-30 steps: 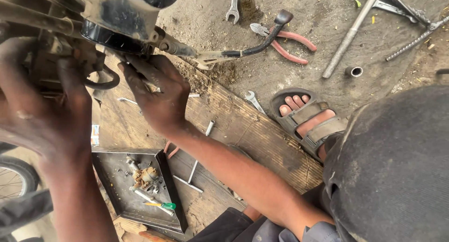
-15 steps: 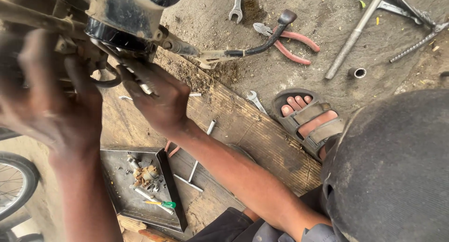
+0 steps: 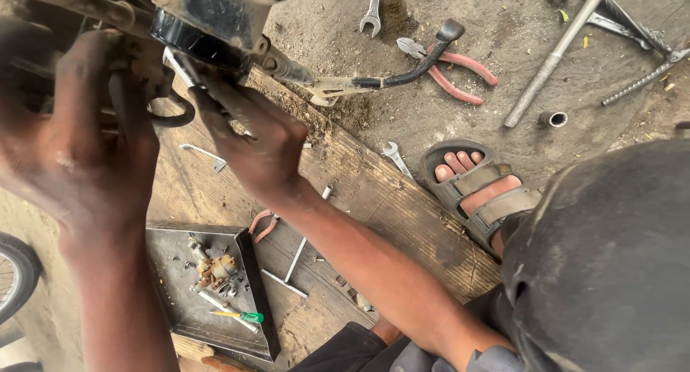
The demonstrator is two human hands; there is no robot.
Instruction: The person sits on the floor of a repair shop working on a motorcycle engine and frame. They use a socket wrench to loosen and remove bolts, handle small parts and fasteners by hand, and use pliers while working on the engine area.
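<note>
Both hands are pressed up against a grimy engine (image 3: 208,16) at the far left: the left hand (image 3: 79,149) is spread wide over its blurred side, and the right hand (image 3: 262,145) is curled at its underside, where a pale metal part (image 3: 178,66) and a dark cable loop (image 3: 176,113) are seen; whether anything is gripped cannot be told. A slip is judged likely, since everything looks oily, and a loosened small part could be dropped into the dirt and lost. The sandalled foot (image 3: 478,181) lies close by and could be struck by a falling tool. The surface beneath is a worn plank (image 3: 374,199) laid on bare, stained ground. On the near left a metal tray (image 3: 248,300) holds a brass carburettor (image 3: 215,270) and a green-handled screwdriver (image 3: 241,316). Farther off, red pliers (image 3: 453,70), a spanner (image 3: 371,9), a long steel bar (image 3: 557,52) and a socket (image 3: 555,118) are scattered. A wheel (image 3: 14,271) is cut off at the left edge.
</note>
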